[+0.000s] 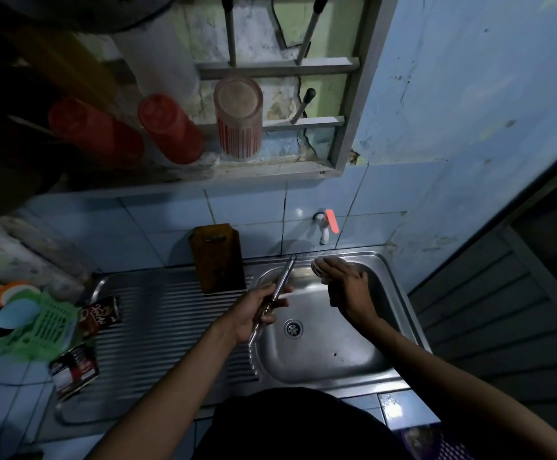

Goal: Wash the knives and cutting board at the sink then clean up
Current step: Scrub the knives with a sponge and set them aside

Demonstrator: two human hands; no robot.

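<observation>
My left hand grips an all-steel knife by its middle, over the left part of the sink basin. The knife runs slantwise, one end near the far rim and the other below my palm. My right hand is at the basin's far side under the tap, fingers laid over a small sponge with pale foam at its tip; most of the sponge is hidden. A brown wooden cutting board stands upright against the tiled wall at the back of the drainboard.
The ribbed steel drainboard lies left of the basin with two dark sachets on it. A green plastic basket with coloured utensils sits at the far left. Overturned red cups and a clear tumbler stand on the window ledge.
</observation>
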